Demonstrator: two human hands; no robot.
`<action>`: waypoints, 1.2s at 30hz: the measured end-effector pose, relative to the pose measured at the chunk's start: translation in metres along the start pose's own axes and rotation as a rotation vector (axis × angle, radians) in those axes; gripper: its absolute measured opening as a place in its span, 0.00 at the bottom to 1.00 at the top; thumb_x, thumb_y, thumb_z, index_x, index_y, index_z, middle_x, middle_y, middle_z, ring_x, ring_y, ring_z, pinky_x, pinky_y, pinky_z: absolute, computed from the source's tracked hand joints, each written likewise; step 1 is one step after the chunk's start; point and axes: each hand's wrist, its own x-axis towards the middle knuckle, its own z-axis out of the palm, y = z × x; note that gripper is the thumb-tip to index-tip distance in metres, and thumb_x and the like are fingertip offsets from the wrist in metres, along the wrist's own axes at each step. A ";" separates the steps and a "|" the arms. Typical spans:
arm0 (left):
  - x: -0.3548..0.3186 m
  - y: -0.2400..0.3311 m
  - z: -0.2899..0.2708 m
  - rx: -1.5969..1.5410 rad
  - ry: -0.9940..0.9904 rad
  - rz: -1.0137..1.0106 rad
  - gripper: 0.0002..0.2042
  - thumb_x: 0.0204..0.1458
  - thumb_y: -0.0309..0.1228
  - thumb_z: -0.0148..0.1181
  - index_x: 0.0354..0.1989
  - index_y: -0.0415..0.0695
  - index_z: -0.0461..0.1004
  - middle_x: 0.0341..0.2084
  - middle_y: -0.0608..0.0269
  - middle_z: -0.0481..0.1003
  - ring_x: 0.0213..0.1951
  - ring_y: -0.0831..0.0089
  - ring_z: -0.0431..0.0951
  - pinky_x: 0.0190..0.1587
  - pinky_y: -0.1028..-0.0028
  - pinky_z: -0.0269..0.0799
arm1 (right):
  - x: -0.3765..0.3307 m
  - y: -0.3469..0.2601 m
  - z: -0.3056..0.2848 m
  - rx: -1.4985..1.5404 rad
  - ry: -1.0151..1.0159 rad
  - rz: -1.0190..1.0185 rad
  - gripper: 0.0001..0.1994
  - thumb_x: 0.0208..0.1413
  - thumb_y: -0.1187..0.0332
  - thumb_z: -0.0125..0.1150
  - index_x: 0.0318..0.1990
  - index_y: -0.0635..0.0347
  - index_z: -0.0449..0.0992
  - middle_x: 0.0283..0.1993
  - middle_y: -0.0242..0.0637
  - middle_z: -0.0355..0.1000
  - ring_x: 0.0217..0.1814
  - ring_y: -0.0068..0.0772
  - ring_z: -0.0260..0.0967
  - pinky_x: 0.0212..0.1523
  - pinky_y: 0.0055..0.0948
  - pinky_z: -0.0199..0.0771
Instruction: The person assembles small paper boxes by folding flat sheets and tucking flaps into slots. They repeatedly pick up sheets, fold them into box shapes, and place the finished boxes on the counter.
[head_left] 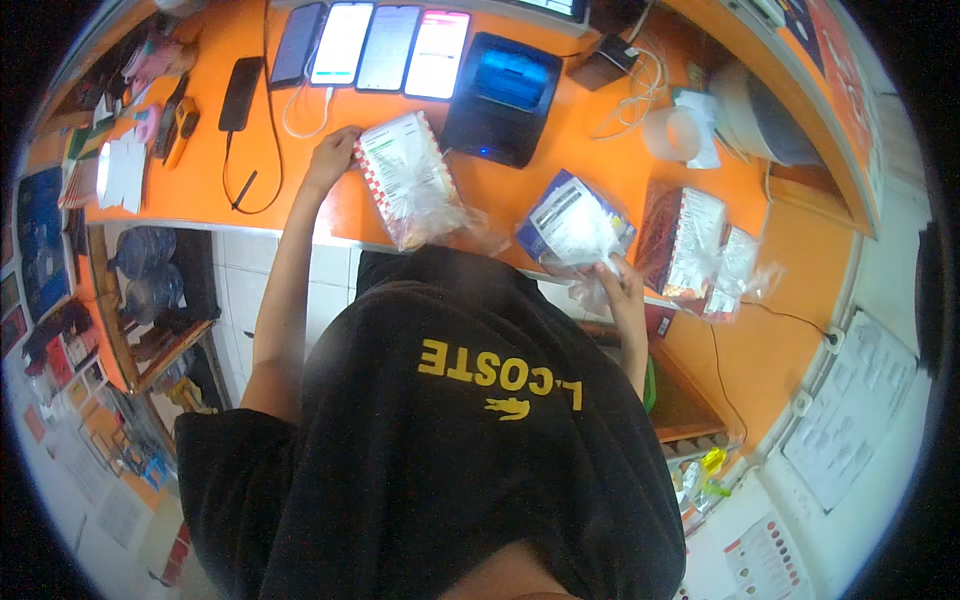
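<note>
My left hand (333, 162) is closed on the upper left edge of a red-and-white checkered box (385, 193), wrapped in a clear plastic bag with a white printed slip on top. The box lies on the orange counter close to its front edge. Farther right, my right hand (622, 290) pinches the gathered plastic at the near end of a blue bagged package (545, 225), which also carries a white slip. Beside it, on the right, rest more bagged checkered packages (692, 245) with slips.
A black label printer (500, 135) stands beyond the packages. Several phones (388, 48) line the back, and another black phone (240, 93) lies at left, a cable running from it. A tape roll (672, 133) and white cables are at right; an orange-handled cutter (181, 130) is at far left.
</note>
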 end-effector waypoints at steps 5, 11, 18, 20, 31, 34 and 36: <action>0.019 -0.016 -0.001 0.114 0.094 0.210 0.16 0.62 0.38 0.46 0.44 0.40 0.78 0.20 0.67 0.72 0.21 0.80 0.71 0.27 0.77 0.70 | 0.016 -0.025 0.013 -0.234 0.143 -0.117 0.12 0.63 0.66 0.55 0.46 0.65 0.75 0.42 0.37 0.76 0.43 0.28 0.73 0.46 0.28 0.71; 0.025 -0.031 -0.002 0.248 0.202 0.285 0.17 0.62 0.37 0.46 0.42 0.38 0.78 0.21 0.61 0.74 0.25 0.76 0.73 0.31 0.72 0.70 | 0.024 -0.039 -0.055 -1.087 1.023 -0.380 0.15 0.60 0.62 0.57 0.50 0.62 0.72 0.47 0.54 0.72 0.47 0.54 0.73 0.41 0.46 0.75; 0.039 -0.048 -0.011 0.325 0.190 0.340 0.18 0.62 0.38 0.45 0.46 0.36 0.76 0.38 0.51 0.79 0.43 0.65 0.78 0.49 0.70 0.69 | 0.019 0.007 -0.124 -0.615 0.868 -0.006 0.17 0.57 0.60 0.60 0.43 0.68 0.76 0.35 0.41 0.77 0.35 0.46 0.76 0.33 0.42 0.74; 0.042 -0.049 -0.009 0.230 0.183 0.290 0.19 0.62 0.39 0.44 0.47 0.35 0.75 0.40 0.50 0.79 0.44 0.64 0.77 0.49 0.70 0.69 | 0.006 0.026 -0.109 -0.307 0.894 -0.110 0.13 0.55 0.67 0.58 0.40 0.70 0.77 0.36 0.38 0.76 0.36 0.35 0.74 0.35 0.36 0.72; 0.063 -0.063 -0.029 0.252 0.070 0.182 0.24 0.65 0.45 0.43 0.48 0.34 0.75 0.40 0.54 0.78 0.42 0.71 0.76 0.48 0.73 0.69 | -0.056 0.060 -0.035 0.165 0.990 -0.382 0.10 0.53 0.77 0.55 0.41 0.69 0.78 0.38 0.28 0.72 0.41 0.19 0.66 0.41 0.22 0.66; 0.064 -0.067 -0.029 0.248 0.086 0.275 0.24 0.65 0.45 0.43 0.50 0.34 0.75 0.41 0.55 0.78 0.43 0.70 0.76 0.49 0.73 0.68 | -0.061 0.058 -0.031 0.270 0.985 -0.364 0.10 0.55 0.76 0.55 0.44 0.69 0.77 0.40 0.28 0.73 0.40 0.18 0.65 0.42 0.21 0.64; 0.063 -0.066 -0.030 0.255 0.089 0.265 0.24 0.65 0.44 0.42 0.50 0.33 0.74 0.41 0.56 0.78 0.43 0.69 0.75 0.50 0.73 0.68 | -0.062 0.062 -0.028 0.400 0.959 -0.362 0.11 0.56 0.76 0.55 0.45 0.70 0.77 0.41 0.28 0.74 0.41 0.18 0.65 0.44 0.21 0.63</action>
